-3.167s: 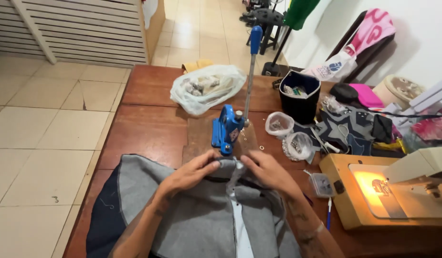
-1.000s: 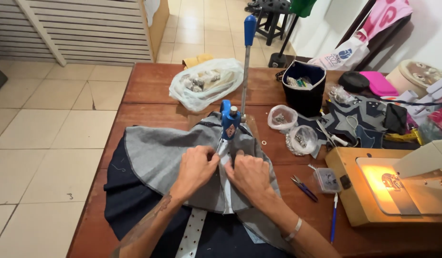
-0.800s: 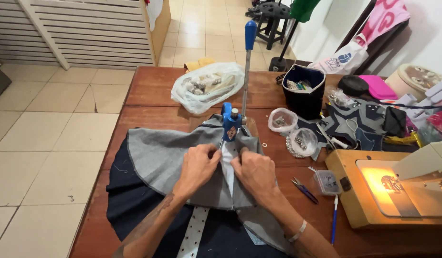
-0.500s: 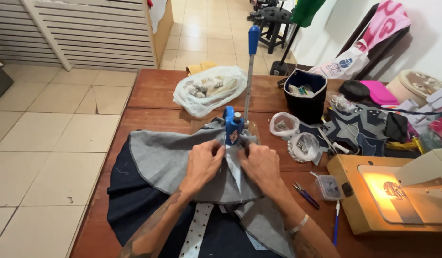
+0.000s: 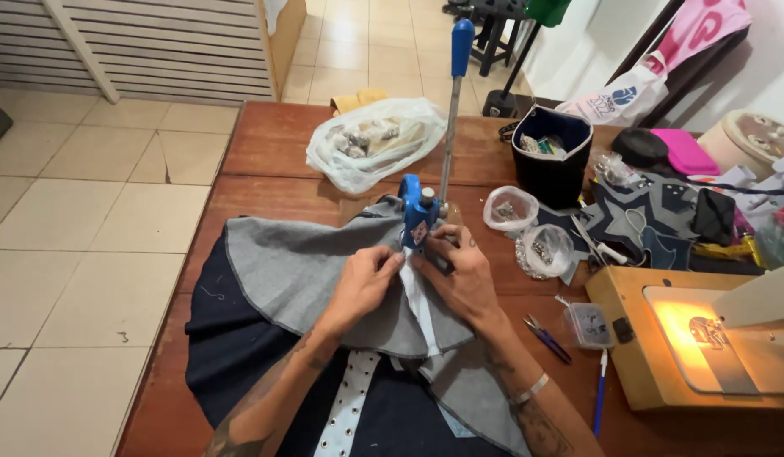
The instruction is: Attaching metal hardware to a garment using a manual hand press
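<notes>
While both hands pinch it, grey fabric garment (image 5: 299, 271) lies under left hand (image 5: 364, 282) and right hand (image 5: 461, 275), seemingly fed into blue hand press (image 5: 418, 218).

A crumpled clear plastic bag of small metal pieces (image 5: 371, 148) lies at the table's far edge, two small clear bags of metal fittings (image 5: 527, 228) sit right of the blue press, and a white printed plastic bag (image 5: 608, 101) leans beyond the black fabric bin (image 5: 551, 156).
</notes>
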